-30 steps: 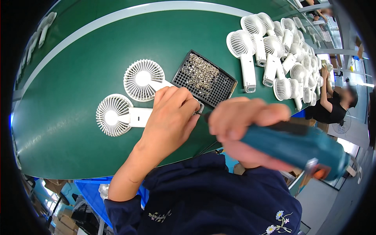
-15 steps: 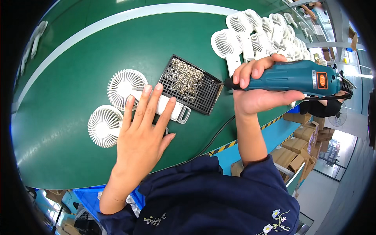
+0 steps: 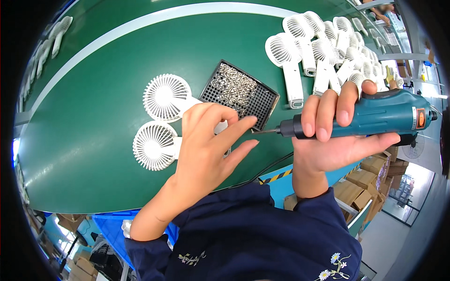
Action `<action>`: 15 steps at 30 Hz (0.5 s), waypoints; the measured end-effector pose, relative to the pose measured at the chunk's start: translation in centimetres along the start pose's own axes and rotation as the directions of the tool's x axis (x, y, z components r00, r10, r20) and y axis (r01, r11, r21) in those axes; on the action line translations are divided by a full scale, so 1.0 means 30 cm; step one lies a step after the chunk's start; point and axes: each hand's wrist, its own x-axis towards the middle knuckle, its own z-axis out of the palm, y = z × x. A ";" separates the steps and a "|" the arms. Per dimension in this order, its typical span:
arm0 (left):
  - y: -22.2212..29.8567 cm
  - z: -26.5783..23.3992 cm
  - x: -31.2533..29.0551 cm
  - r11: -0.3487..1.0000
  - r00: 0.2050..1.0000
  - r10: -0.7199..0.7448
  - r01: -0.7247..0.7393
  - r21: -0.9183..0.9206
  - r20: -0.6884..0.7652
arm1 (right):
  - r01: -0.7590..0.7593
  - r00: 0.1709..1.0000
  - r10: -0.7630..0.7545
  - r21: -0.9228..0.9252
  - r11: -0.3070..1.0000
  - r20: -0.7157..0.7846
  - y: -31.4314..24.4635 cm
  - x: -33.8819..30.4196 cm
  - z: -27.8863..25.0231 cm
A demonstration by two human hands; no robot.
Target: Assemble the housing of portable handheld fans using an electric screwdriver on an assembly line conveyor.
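Note:
A teal electric screwdriver (image 3: 384,112) with a black nose lies across the palm of my right hand (image 3: 328,131), fingers wrapped over it. Its thin bit points left. My left hand (image 3: 206,140) hovers by the bit's tip, index finger and thumb apart on either side of it, other fingers curled; I make out nothing between them. Under this hand lie two white handheld fans, an upper fan (image 3: 165,97) and a lower fan (image 3: 155,146), their handles partly hidden. Just beyond my left fingers sits a black perforated tray (image 3: 265,99) with many small metal screws (image 3: 232,86).
Many white fans (image 3: 283,49) crowd the green table (image 3: 93,140) at the far right. More fans (image 3: 58,35) lie at the far left edge. A black cable (image 3: 272,166) runs along the near edge. Cardboard boxes (image 3: 347,192) stand at right, a blue bin (image 3: 108,234) below left.
My left hand has risen off the fans and shifted right to the bit, its spread fingers now bent. The screwdriver has come lower in view, its bit now near my left fingertips.

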 end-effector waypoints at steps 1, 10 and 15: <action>-0.009 0.001 -0.012 1.000 1.000 0.001 -0.001 0.008 0.004 | -0.037 0.999 0.037 0.023 0.999 -0.010 0.002 -0.008 0.012; -0.015 -0.016 -0.083 0.999 1.000 -0.014 0.013 -0.050 -0.010 | -0.130 0.991 0.127 0.066 0.989 0.041 0.010 -0.070 0.018; -0.015 -0.027 -0.100 0.998 1.000 -0.001 0.001 -0.055 0.009 | -0.242 0.957 0.221 0.096 0.966 0.189 0.025 -0.087 0.008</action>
